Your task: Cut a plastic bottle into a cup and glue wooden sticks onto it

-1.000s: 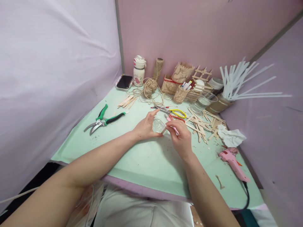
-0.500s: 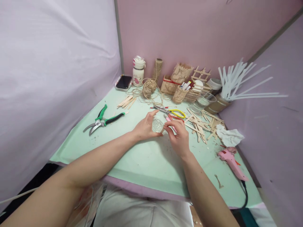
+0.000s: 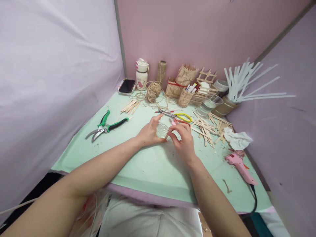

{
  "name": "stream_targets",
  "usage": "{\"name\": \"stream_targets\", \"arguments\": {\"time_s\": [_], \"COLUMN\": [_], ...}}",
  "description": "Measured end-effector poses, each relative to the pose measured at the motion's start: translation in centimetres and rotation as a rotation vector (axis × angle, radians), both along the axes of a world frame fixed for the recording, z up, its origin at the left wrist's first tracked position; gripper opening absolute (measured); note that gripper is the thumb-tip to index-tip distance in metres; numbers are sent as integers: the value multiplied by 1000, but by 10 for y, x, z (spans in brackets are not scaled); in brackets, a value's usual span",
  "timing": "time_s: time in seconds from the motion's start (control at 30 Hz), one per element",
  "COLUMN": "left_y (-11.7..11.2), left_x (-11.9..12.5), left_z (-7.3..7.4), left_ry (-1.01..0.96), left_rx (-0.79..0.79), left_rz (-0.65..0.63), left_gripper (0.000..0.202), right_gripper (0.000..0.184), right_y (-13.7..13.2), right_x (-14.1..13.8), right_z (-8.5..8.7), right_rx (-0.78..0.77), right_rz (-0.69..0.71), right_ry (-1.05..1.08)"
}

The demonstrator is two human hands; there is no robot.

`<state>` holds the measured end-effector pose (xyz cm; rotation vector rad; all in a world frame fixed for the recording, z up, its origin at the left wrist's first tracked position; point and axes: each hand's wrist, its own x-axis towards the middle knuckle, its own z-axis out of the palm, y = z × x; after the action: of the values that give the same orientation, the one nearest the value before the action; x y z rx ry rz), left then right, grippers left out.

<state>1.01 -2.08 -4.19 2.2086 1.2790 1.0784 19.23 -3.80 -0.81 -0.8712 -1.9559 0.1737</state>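
Observation:
My left hand (image 3: 149,134) is curled round a small clear plastic cup (image 3: 162,130) lying on the mint green table (image 3: 148,164). My right hand (image 3: 182,140) is closed just to the right of the cup, pinching a thin wooden stick against it, with a pink tool partly hidden under the fingers. Both hands meet at the middle of the table.
Green pruning shears (image 3: 106,125) lie at the left, yellow scissors (image 3: 181,116) behind the hands, loose wooden sticks (image 3: 207,126) and crumpled tissue (image 3: 237,139) at the right. A pink glue gun (image 3: 239,163) lies near the right edge. Twine (image 3: 152,90), a bottle (image 3: 141,75), a phone (image 3: 126,86) and stick baskets line the back.
My right hand has shifted slightly left toward the cup. The view has drifted a little; the left hand keeps its hold.

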Motion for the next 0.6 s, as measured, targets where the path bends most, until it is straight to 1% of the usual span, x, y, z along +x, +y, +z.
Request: {"name": "stream_targets", "arguments": {"time_s": [0.1, 0.2, 0.33, 0.4, 0.6], "left_y": [0, 1, 0, 0, 1], "left_x": [-1, -1, -1, -1, 0], "left_z": [-2, -3, -1, 0, -2], "left_ry": [2, 11, 25, 20, 9], "left_rx": [27, 8, -3, 8, 11], "left_rz": [-5, 5, 22, 16, 13], "left_gripper": [109, 110, 107, 105, 104], "right_gripper": [10, 10, 21, 24, 22], "right_y": [1, 1, 1, 1, 1], "right_x": [0, 0, 1, 1, 0], "right_z": [-2, -3, -4, -5, -2], "right_rx": [-20, -57, -101, -103, -55], "right_rz": [-4, -8, 1, 4, -15], "right_ry": [-6, 23, 54, 59, 55]}}
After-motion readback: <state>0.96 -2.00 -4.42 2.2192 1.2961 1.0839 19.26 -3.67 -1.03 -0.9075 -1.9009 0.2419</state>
